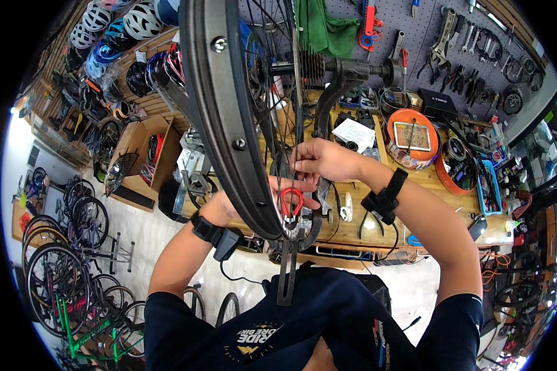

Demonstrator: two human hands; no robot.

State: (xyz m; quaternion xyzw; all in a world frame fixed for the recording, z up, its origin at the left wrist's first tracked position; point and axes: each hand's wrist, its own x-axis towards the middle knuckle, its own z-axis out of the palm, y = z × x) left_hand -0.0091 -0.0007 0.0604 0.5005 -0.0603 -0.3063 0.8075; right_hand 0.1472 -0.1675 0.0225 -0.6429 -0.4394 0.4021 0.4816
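Observation:
A spoked bicycle wheel with a dark rim (210, 93) stands upright in front of me, held in a dark metal truing stand (337, 93). A red spoke wrench (291, 201) sits among the spokes close to the rim's near lower end. My left hand (288, 184) reaches in from behind the rim, its visible fingers stretched out and apart just behind the wrench; the rim hides the rest. From the other side, my right hand (319, 159) has thumb and fingers pinched together at a thin spoke (299, 133), slightly above the left fingers.
On the wooden bench (377, 226) lie an orange-rimmed bowl (436, 145), a blue tray (489, 188), a white card (354, 133) and pliers (377, 224). Tools hang on the pegboard (408, 40). A cardboard box (130, 176) and several bicycles (74, 260) stand at left.

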